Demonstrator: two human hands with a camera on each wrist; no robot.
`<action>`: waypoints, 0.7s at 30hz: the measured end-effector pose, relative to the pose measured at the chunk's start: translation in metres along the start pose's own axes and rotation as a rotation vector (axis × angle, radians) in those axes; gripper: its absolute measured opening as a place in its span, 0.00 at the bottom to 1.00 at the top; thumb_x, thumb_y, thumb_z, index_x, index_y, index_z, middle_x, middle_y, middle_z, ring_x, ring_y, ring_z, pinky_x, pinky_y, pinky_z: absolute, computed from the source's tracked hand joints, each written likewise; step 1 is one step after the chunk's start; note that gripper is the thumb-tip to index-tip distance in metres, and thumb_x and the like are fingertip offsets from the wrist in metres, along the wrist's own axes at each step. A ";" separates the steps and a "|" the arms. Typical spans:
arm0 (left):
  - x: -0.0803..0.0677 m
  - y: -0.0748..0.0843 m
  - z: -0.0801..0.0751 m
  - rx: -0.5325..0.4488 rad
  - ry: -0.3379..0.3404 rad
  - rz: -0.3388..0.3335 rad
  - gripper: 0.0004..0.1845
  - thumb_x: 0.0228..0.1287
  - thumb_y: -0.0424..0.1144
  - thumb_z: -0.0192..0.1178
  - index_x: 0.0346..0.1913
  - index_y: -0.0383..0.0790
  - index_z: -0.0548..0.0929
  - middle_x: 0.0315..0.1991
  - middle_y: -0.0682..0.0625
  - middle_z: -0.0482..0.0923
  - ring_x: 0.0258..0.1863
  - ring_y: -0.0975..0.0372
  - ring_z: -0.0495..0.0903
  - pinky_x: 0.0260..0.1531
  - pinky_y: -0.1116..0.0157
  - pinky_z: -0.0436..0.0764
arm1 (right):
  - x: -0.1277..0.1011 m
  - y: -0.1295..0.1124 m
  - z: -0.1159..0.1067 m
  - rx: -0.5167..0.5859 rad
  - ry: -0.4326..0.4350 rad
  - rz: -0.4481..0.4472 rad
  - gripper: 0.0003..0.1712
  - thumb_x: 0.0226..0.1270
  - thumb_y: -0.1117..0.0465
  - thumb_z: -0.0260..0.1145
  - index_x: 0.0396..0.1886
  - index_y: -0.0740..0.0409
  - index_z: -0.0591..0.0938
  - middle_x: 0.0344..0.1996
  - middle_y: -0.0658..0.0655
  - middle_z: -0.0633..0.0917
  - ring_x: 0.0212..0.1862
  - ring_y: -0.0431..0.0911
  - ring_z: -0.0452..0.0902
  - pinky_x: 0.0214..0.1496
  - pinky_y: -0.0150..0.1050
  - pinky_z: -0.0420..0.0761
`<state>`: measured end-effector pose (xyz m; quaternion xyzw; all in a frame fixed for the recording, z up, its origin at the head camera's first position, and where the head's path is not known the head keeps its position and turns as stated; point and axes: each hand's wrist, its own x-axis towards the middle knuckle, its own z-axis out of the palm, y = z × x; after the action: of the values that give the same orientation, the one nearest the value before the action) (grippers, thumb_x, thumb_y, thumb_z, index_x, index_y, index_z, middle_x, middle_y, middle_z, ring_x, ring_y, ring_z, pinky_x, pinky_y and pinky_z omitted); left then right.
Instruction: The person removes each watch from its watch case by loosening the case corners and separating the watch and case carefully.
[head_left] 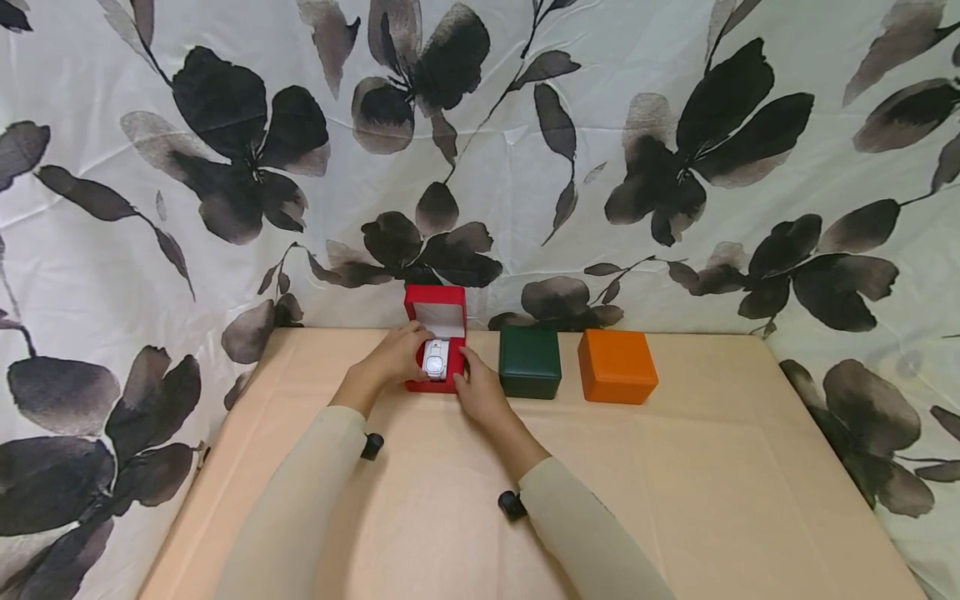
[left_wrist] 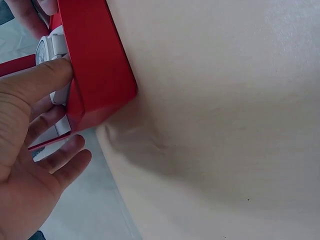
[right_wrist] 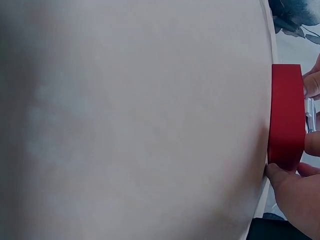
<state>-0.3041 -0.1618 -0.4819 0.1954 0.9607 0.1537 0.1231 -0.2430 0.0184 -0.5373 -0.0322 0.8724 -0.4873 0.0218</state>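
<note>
A white wristwatch (head_left: 436, 360) sits in an open red watch box (head_left: 455, 357) near the back of the table, its lid (head_left: 435, 294) standing up with a pale lining. My left hand (head_left: 390, 358) reaches in from the left; its thumb and fingers pinch the watch at its two ends. In the left wrist view, the thumb overlaps the watch (left_wrist: 58, 45) near the red front wall (left_wrist: 95, 55), and the other fingers spread behind. My right hand (head_left: 483, 393) grips the box at its right front corner. The right wrist view shows its thumb against the red wall (right_wrist: 287, 115).
Just right of the red box stands a closed dark green box (head_left: 529, 362), and farther right a closed orange box (head_left: 617, 367). All stand on a peach-coloured tabletop (head_left: 675, 500). A white floral cloth (head_left: 525, 167) hangs behind the table.
</note>
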 end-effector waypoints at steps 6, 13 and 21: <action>0.001 0.002 -0.002 0.014 -0.002 0.007 0.40 0.51 0.40 0.79 0.69 0.38 0.76 0.68 0.39 0.70 0.66 0.44 0.69 0.66 0.47 0.77 | 0.000 -0.001 -0.001 -0.007 0.004 -0.003 0.32 0.76 0.65 0.62 0.77 0.61 0.67 0.72 0.65 0.75 0.72 0.57 0.73 0.73 0.50 0.74; 0.002 0.008 0.000 0.030 -0.016 -0.010 0.40 0.49 0.39 0.80 0.68 0.39 0.78 0.64 0.41 0.71 0.63 0.46 0.69 0.61 0.49 0.81 | -0.001 0.001 -0.001 -0.008 0.010 -0.003 0.32 0.76 0.65 0.62 0.77 0.61 0.67 0.71 0.65 0.75 0.72 0.57 0.73 0.73 0.50 0.74; 0.000 0.011 0.000 0.010 0.000 -0.024 0.38 0.48 0.36 0.79 0.66 0.38 0.79 0.63 0.42 0.70 0.62 0.46 0.68 0.58 0.51 0.82 | 0.001 0.002 -0.001 0.001 -0.014 -0.002 0.33 0.76 0.64 0.62 0.78 0.60 0.66 0.73 0.64 0.74 0.73 0.55 0.72 0.74 0.49 0.73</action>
<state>-0.3006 -0.1525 -0.4782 0.1844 0.9638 0.1474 0.1238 -0.2438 0.0198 -0.5383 -0.0366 0.8719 -0.4876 0.0273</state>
